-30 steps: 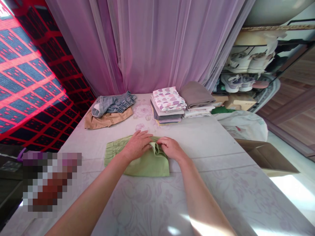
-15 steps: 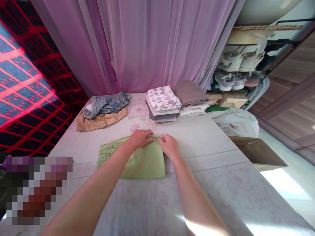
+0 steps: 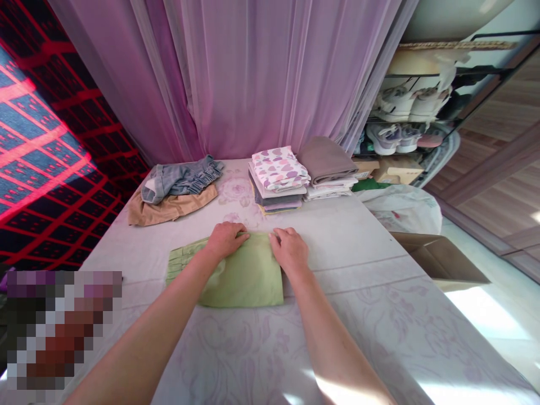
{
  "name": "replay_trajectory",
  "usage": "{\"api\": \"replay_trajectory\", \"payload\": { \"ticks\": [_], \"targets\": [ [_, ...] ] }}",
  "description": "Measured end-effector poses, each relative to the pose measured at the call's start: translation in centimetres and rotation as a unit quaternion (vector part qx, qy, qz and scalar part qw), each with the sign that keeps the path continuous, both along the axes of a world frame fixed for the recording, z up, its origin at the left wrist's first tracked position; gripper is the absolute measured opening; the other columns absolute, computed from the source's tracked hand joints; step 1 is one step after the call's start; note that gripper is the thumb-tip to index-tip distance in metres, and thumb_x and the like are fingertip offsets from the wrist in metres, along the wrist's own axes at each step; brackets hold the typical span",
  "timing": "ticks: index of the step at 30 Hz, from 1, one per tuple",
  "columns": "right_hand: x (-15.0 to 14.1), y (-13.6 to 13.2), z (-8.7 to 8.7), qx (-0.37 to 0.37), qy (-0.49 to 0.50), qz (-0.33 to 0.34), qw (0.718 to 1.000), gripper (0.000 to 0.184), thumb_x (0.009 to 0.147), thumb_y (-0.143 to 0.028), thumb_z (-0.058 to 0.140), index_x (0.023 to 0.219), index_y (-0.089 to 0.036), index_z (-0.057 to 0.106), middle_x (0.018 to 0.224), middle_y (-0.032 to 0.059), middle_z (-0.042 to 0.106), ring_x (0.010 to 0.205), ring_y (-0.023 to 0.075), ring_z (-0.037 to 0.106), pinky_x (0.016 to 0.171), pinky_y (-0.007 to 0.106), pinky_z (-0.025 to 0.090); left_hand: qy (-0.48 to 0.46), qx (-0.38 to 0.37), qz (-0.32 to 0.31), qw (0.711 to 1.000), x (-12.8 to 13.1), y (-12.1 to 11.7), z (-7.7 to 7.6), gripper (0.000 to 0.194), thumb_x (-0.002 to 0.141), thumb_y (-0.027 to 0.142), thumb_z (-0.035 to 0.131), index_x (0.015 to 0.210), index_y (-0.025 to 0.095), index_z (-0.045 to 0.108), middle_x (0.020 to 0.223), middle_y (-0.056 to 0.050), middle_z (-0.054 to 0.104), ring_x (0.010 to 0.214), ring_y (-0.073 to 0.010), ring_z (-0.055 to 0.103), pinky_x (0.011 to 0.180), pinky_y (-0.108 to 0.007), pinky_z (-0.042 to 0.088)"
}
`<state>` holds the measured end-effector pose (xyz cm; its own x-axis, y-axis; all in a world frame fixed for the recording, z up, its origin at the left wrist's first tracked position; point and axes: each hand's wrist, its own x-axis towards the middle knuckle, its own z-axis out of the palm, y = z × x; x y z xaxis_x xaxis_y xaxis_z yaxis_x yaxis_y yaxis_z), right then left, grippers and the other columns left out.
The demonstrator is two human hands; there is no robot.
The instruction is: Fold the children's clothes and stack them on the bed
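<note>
A pair of light green shorts lies folded flat on the bed, its gathered elastic waistband toward the left. My left hand grips the far edge near its middle, with thumb and fingers closed on the cloth. At the far right corner of the shorts, my right hand has its thumb and curled fingers on the edge. My left forearm covers part of the waistband side.
Denim shorts rest on a tan garment at the back left. A folded pile with a heart-print cloth stands beside a brown folded cloth. Beyond the bed's right edge are a cardboard box and shoe shelves.
My left hand has slid left along the far edge of the green shorts. My right hand has shifted slightly, its fingers less tightly pinched, and the edge lies flatter between my hands.
</note>
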<state>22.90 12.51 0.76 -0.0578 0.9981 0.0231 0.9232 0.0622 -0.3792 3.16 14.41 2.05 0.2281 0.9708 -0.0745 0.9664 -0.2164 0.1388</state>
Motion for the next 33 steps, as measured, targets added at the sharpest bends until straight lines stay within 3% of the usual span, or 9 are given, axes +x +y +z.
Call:
{"api": "replay_trajectory", "payload": {
  "ticks": [4, 9, 12, 16, 19, 22, 25, 29, 33],
  "targets": [
    [0.1, 0.4, 0.1, -0.015, -0.016, 0.014, 1.0, 0.027, 0.088, -0.04, 0.054, 0.107, -0.026, 0.068, 0.111, 0.0082, 0.06, 0.101, 0.0206, 0.057, 0.079, 0.028, 0.043, -0.014, 0.059, 0.01, 0.998, 0.4, -0.8, -0.7, 0.027, 0.089, 0.04, 0.05, 0.096, 0.02, 0.067, 0.097, -0.009, 0.068, 0.095, -0.0253, 0.059, 0.082, -0.036, 0.043],
    [-0.2, 1.7, 0.8, -0.068, 0.01, 0.013, 0.998, 0.02, 0.086, -0.035, 0.054, 0.094, -0.024, 0.068, 0.099, 0.0054, 0.068, 0.09, 0.0191, 0.062, 0.073, 0.027, 0.043, -0.018, 0.072, 0.039, 0.996, -0.3, -1.5, -0.9, 0.027, 0.09, 0.038, 0.047, 0.101, 0.021, 0.065, 0.101, -0.009, 0.067, 0.098, -0.0262, 0.058, 0.085, -0.039, 0.044],
    [-0.5, 2.0, 0.6, -0.062, 0.006, -0.021, 0.998, 0.021, 0.088, -0.03, 0.048, 0.1, -0.024, 0.064, 0.091, 0.0052, 0.07, 0.085, 0.0198, 0.064, 0.07, 0.028, 0.043, -0.029, 0.091, 0.054, 0.994, -1.3, -2.0, -1.3, 0.028, 0.091, 0.031, 0.045, 0.109, 0.021, 0.063, 0.108, -0.009, 0.066, 0.101, -0.0259, 0.058, 0.088, -0.04, 0.044],
    [-0.5, 1.4, 0.1, -0.019, -0.002, -0.036, 0.999, 0.028, 0.089, -0.024, 0.046, 0.113, -0.022, 0.059, 0.1, 0.0071, 0.07, 0.092, 0.0208, 0.064, 0.076, 0.029, 0.044, -0.054, 0.142, 0.062, 0.987, -2.4, -3.6, -1.7, 0.034, 0.088, 0.021, 0.044, 0.118, 0.019, 0.06, 0.118, -0.011, 0.063, 0.108, -0.0257, 0.056, 0.096, -0.041, 0.043],
    [-1.0, 0.6, 0.7, 0.03, 0.033, -0.031, 0.999, 0.032, 0.092, -0.021, 0.039, 0.118, -0.018, 0.057, 0.109, 0.009, 0.067, 0.099, 0.0203, 0.061, 0.084, 0.029, 0.043, -0.068, 0.164, 0.0, 0.984, -2.6, -5.2, -1.5, 0.036, 0.092, 0.022, 0.038, 0.121, 0.019, 0.06, 0.126, -0.01, 0.062, 0.117, -0.0238, 0.052, 0.104, -0.04, 0.038],
    [-2.9, -0.6, 1.2, 0.095, 0.056, 0.094, 0.989, 0.038, 0.094, -0.022, 0.033, 0.123, -0.018, 0.058, 0.124, 0.0097, 0.062, 0.115, 0.0189, 0.054, 0.099, 0.03, 0.037, -0.041, 0.121, -0.067, 0.99, -2.6, -6.4, -1.7, 0.041, 0.096, 0.035, 0.036, 0.128, 0.02, 0.057, 0.136, -0.008, 0.056, 0.129, -0.025, 0.045, 0.112, -0.044, 0.029],
    [-5.1, -1.8, 0.4, 0.06, 0.018, 0.23, 0.971, 0.044, 0.096, -0.03, 0.033, 0.136, -0.019, 0.049, 0.143, 0.0084, 0.048, 0.133, 0.0204, 0.038, 0.112, 0.037, 0.025, -0.005, 0.076, -0.047, 0.996, -2.7, -6.8, -2.5, 0.054, 0.094, 0.048, 0.037, 0.141, 0.021, 0.044, 0.15, -0.009, 0.041, 0.14, -0.0285, 0.032, 0.114, -0.051, 0.021],
    [-5.6, -2.6, -1.4, 0.004, -0.058, 0.196, 0.979, 0.056, 0.096, -0.041, 0.031, 0.146, -0.016, 0.035, 0.155, 0.0098, 0.028, 0.143, 0.0234, 0.021, 0.116, 0.048, 0.012, 0.001, 0.059, -0.022, 0.998, -3.0, -6.6, -3.5, 0.055, 0.094, 0.051, 0.034, 0.144, 0.027, 0.04, 0.153, -0.007, 0.034, 0.142, -0.0284, 0.027, 0.114, -0.055, 0.019],
    [-3.9, -2.9, -2.1, -0.018, -0.086, 0.132, 0.987, 0.058, 0.097, -0.043, 0.028, 0.148, -0.016, 0.031, 0.158, 0.009, 0.021, 0.145, 0.0242, 0.017, 0.115, 0.049, 0.013, 0.006, 0.064, -0.006, 0.998, -3.8, -6.7, -3.4, 0.054, 0.094, 0.05, 0.035, 0.143, 0.027, 0.042, 0.152, -0.008, 0.037, 0.141, -0.0292, 0.031, 0.113, -0.054, 0.021]
  ]
}}
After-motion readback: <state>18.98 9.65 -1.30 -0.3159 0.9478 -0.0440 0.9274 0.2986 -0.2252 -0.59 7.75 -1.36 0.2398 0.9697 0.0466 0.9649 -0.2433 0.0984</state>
